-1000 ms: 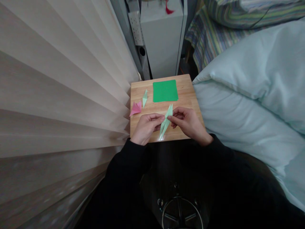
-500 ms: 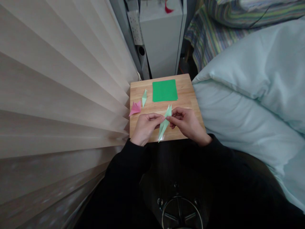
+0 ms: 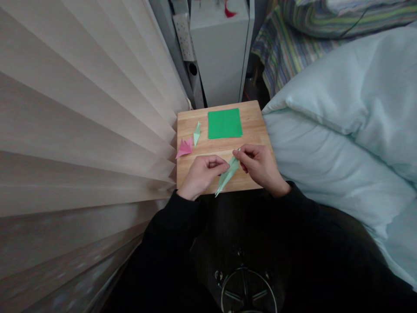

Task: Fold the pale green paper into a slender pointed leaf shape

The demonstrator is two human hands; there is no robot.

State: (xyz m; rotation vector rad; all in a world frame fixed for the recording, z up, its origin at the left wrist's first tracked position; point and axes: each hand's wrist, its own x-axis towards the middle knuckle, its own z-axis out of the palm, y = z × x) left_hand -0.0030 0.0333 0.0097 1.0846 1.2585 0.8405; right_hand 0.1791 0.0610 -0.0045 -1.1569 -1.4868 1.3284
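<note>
A pale green folded origami paper (image 3: 229, 174), long and pointed, is held between my two hands over the front of the small wooden table (image 3: 190, 174). My left hand (image 3: 204, 174) pinches its left edge near the middle, thumb on top. My right hand (image 3: 257, 166) pinches its upper end, and the fingers partly cover the tip there. The lower points reach toward me at the table's front edge. Farther back lies a stack of green square paper (image 3: 224, 123). Left of it are a small pale green folded paper piece (image 3: 196, 134) and a pink origami piece (image 3: 185, 148).
A pleated curtain (image 3: 97, 130) runs close along the table's left side. A bed with a pale blue quilt (image 3: 325, 130) borders the right. Behind the table stands a white cabinet (image 3: 220, 61). A round metal stool base (image 3: 248, 289) shows below.
My right hand has shifted from the paper's middle to its upper end. The paper has tilted further to the right at its top, and my left hand still pinches it.
</note>
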